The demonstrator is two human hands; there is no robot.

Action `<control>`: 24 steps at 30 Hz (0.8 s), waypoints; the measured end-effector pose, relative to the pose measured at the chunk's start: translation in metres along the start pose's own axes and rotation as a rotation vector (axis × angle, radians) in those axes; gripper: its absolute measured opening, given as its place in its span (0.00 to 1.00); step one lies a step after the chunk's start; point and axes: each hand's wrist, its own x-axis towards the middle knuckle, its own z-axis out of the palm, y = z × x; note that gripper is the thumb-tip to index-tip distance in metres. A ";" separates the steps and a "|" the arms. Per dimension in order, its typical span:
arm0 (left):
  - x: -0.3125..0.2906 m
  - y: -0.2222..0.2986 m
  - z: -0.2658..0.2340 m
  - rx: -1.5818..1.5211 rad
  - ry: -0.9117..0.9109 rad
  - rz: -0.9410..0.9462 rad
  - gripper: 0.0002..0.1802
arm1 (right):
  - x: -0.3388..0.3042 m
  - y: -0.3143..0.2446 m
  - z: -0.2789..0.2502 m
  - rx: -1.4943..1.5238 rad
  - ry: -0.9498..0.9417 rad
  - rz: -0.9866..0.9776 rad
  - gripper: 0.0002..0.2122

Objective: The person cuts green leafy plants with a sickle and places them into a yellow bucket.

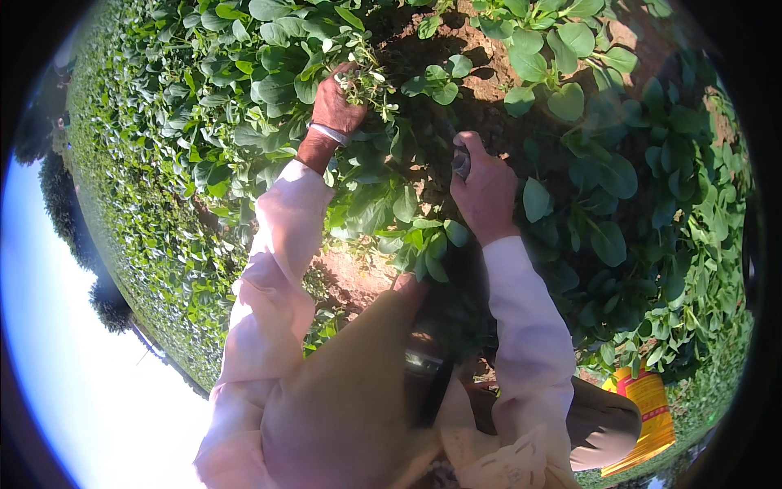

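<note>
My left hand (pixel 336 104), a pale band at its wrist, is closed around a bunch of small-leaved weeds (pixel 368 80) among the leafy greens. The fingertips are partly hidden by the stems. To its right, my right hand (pixel 486 189) grips the grey handle of a hand tool (pixel 462 161). A thin dark part of the tool points up and left toward the soil; its end is lost in shadow, so I cannot tell its kind. Between the hands and just above them grows a small leafy plant (pixel 440 84).
Dense rows of leafy greens (pixel 204 106) spread to the left, with larger plants (pixel 562 57) at the upper right. Bare reddish soil (pixel 354 281) shows near my knee. A yellow bag with red markings (pixel 643 416) lies at the lower right, beside my leg.
</note>
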 end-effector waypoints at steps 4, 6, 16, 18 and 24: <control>0.023 0.027 0.026 0.449 -0.223 -0.086 0.31 | 0.007 -0.013 0.011 -0.002 -0.028 0.091 0.15; 0.037 0.049 0.033 0.589 -0.367 -0.282 0.32 | 0.013 -0.018 0.018 -0.022 -0.054 0.133 0.16; 0.042 -0.019 0.044 0.003 -0.105 -0.608 0.26 | 0.030 0.005 0.014 0.232 0.059 0.112 0.11; 0.049 -0.004 0.034 -0.041 -0.125 -0.749 0.29 | 0.016 0.008 0.012 0.098 0.050 0.059 0.13; 0.051 -0.005 0.038 -0.029 -0.161 -0.809 0.33 | 0.040 0.008 0.044 0.122 0.026 0.040 0.15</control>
